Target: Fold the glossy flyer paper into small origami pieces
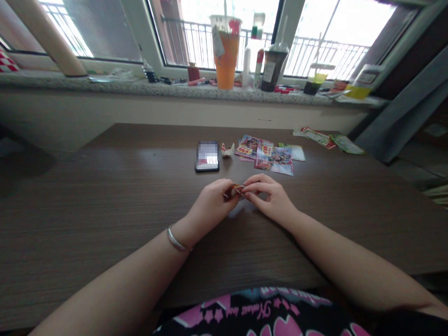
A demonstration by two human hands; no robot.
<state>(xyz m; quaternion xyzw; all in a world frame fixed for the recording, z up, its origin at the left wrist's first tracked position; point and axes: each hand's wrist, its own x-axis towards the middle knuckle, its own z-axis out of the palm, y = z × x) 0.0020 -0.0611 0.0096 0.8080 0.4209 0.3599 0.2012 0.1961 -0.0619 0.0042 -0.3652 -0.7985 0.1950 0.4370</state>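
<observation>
Both hands meet over the middle of the dark wooden table [105, 196]. My left hand [210, 205], with a silver bracelet on its wrist, pinches one end of a small folded piece of red printed paper [236, 189]. My right hand [271, 198] pinches the other end with its fingers pressed together. The paper is held just above the tabletop and is mostly hidden by the fingers. Beyond the hands lie a black phone [207, 156], a small crumpled paper scrap [227, 150] and several colourful printed leaflets [268, 154].
More leaflets [327, 139] lie at the table's far right. On the stone windowsill [105, 86] stand an orange drink cup [226, 51], a dark drink cup [272, 67], bottles, pens and small items. A cardboard tube [45, 35] leans at the left.
</observation>
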